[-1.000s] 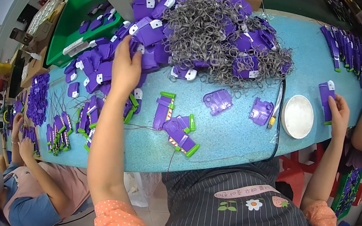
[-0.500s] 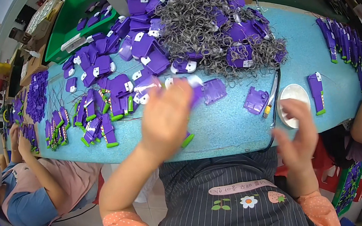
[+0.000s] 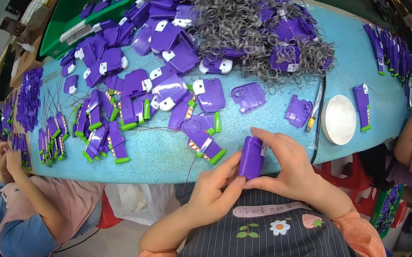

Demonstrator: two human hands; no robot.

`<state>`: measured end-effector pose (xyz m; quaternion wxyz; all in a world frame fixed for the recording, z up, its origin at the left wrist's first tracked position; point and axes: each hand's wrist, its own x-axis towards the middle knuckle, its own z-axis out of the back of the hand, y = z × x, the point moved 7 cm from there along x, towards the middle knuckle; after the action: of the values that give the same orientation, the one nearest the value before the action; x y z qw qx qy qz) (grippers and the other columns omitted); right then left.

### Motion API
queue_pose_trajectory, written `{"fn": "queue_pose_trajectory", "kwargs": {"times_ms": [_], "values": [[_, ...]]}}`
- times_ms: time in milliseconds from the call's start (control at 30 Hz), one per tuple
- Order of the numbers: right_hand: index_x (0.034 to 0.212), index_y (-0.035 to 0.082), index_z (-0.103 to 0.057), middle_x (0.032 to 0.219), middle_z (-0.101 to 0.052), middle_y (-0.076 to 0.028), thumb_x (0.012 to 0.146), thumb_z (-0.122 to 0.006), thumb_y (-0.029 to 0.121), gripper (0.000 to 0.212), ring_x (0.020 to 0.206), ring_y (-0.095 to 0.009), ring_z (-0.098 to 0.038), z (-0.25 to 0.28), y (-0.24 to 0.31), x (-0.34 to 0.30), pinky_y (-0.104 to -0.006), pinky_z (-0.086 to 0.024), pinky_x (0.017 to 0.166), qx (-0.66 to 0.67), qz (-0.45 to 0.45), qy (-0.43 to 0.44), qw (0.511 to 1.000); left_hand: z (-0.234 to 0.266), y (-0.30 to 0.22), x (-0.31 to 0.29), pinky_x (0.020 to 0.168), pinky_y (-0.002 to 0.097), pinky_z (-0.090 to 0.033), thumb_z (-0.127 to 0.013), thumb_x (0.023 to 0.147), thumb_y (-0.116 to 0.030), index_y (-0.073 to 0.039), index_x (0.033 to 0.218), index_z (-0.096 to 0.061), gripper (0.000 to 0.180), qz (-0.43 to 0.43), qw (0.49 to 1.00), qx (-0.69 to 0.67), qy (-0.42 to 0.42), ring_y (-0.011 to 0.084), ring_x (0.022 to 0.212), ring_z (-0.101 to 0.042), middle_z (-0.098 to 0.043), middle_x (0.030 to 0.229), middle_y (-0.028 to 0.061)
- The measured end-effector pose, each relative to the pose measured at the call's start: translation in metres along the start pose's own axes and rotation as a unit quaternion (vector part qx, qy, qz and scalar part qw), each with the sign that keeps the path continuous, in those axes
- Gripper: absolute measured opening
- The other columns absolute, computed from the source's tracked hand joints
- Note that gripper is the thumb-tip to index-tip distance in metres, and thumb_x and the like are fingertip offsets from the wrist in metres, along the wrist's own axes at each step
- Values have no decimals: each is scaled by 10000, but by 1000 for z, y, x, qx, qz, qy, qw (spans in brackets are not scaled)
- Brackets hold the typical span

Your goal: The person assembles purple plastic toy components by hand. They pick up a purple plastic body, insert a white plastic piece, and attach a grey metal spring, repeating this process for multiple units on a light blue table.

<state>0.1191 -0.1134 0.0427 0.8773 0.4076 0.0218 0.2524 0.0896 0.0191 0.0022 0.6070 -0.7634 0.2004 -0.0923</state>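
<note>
The left hand (image 3: 215,192) and right hand (image 3: 291,163) are pinching a glossy purple plastic casing (image 3: 252,156) from opposite sides, apparently for steadiness, at the near edge of the speckled turquoise counter (image 3: 160,163), left of a round white bowl (image 3: 339,120).
</note>
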Motion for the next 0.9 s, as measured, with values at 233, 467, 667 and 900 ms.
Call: {"fn": "queue_pose_trajectory", "kwargs": {"times_ms": [233,467,667,900], "values": [[1204,-49,-450,1221,-513,-251,570,-834,285,813,965,-324,-566,-10,-7,-14,-393,-444,826,-62,-2,-70,996,19,23,-1,733,259,-522,-450,913,-5,59,1210,-449,304,35,992,-54,-107,148,870,-633,-630,1004,126],[1239,-2,-444,1138,-484,-174,587,-818,300,810,1027,-324,-503,-23,0,2,-403,-434,839,-101,51,-101,988,189,-42,-45,615,276,-548,-510,929,-194,-7,1010,-553,208,-77,915,20,-395,188,681,-653,-644,846,114],[1143,23,-520,1033,-546,-138,688,-753,250,559,882,-283,-575,-83,14,33,-343,-481,691,-135,48,69,987,172,-4,-38,667,291,-535,-476,942,-249,-19,1026,-532,251,34,947,13,-319,194,740,-647,-629,862,104],[1041,-37,-564,797,-625,-140,886,-525,115,220,653,-203,-624,-17,-34,-15,-284,-501,564,339,-150,-25,928,68,23,-14,708,338,-544,-420,967,-239,1,1204,-387,339,26,971,-122,-203,268,812,-652,-612,999,197]]}}
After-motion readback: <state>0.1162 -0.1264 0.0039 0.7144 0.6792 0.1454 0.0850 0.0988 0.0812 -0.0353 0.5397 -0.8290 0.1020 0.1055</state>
